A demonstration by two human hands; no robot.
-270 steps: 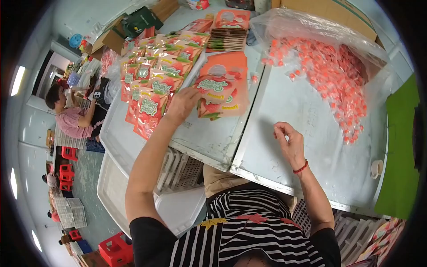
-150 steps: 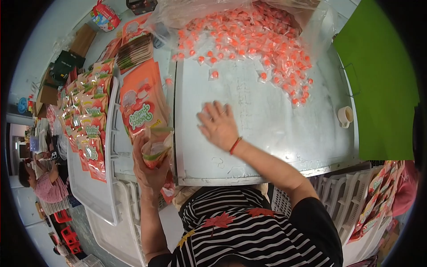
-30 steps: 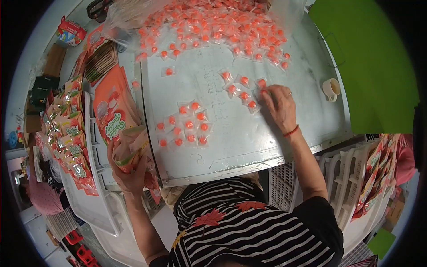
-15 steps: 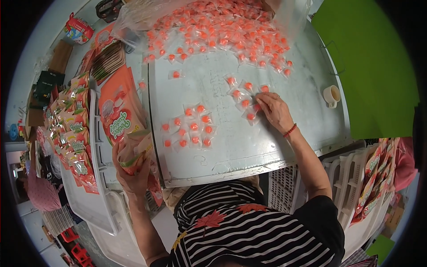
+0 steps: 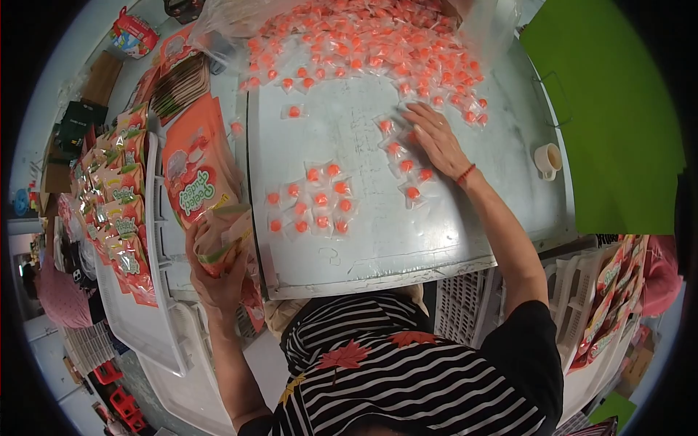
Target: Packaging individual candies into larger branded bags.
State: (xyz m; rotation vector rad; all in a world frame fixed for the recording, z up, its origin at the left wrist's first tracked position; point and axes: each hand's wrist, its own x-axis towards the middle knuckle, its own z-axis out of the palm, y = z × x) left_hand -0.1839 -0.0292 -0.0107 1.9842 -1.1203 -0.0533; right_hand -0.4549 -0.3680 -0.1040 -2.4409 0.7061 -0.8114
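Grips a printed pouch point(image 5: 224, 243) in the left hand point(image 5: 211, 285), mouth gaping upward, just beside the left edge of the table point(image 5: 313, 265); could crumple shut or tip from too hard or uneven a squeeze. Reaches the right hand point(image 5: 438, 142) low over a loose group of wrapped pieces point(image 5: 406, 166), fingers slightly bent; cannot tell whether pinching one. Could scatter slick wrappers by brushing past, or drag two together where overlapping. Farther left, could muddle a second group point(image 5: 321, 198) by sweeping too wide. Beyond, could set a loose heap point(image 5: 363, 43) sliding with a bump. Behind the held pouch, could shift a stack of flat pouches point(image 5: 193, 160) by snagging it.
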